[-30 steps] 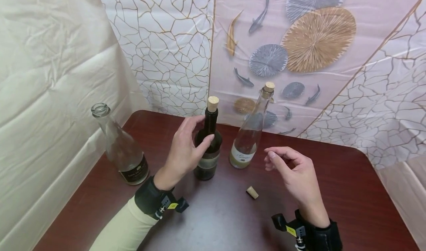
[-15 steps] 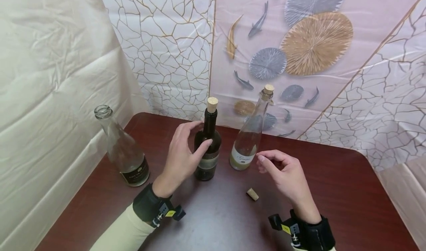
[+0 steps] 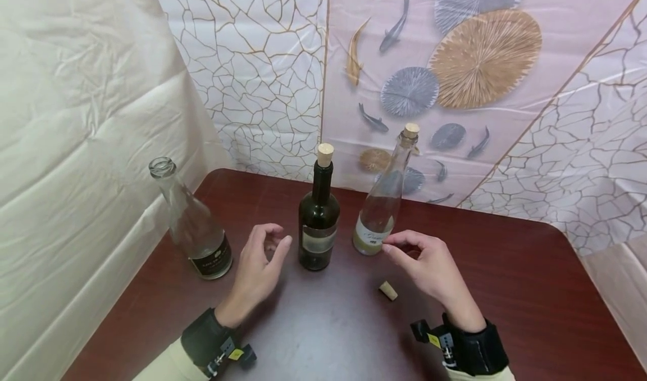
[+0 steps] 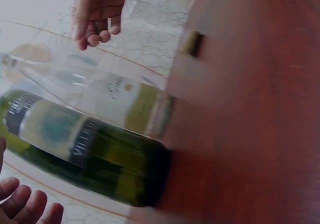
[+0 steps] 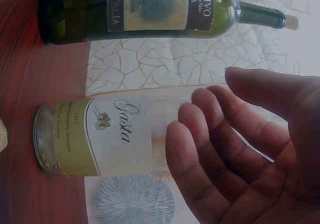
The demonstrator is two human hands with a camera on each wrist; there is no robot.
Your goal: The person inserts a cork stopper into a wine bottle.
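In the head view, we see a slim dark green glass bottle point(image 3: 320, 215) standing upright at the centre, its neck plugged with a pale, speckled cork stopper point(image 3: 325, 154). To its right stands a tapering clear glass bottle point(image 3: 378, 207), also corked. The left hand point(image 3: 255, 271), left of the green bottle and apart from it, is loosely curved and holds nothing. The right hand point(image 3: 429, 266) reaches toward the clear bottle's base; we cannot tell whether it touches. A small tan cork point(image 3: 388, 291) lies below, on the glossy reddish-brown table point(image 3: 313, 336). At the left stands an uncorked clear bottle with a black label point(image 3: 197, 229).

In the left wrist view, blurred, we find the green bottle slanting across the lower left, the loose cork at upper centre.

In the right wrist view, we see softly bent fingers with the thumb apart, gripping nothing, beside the clear bottle's smooth cream-and-green paper label point(image 5: 122, 139).
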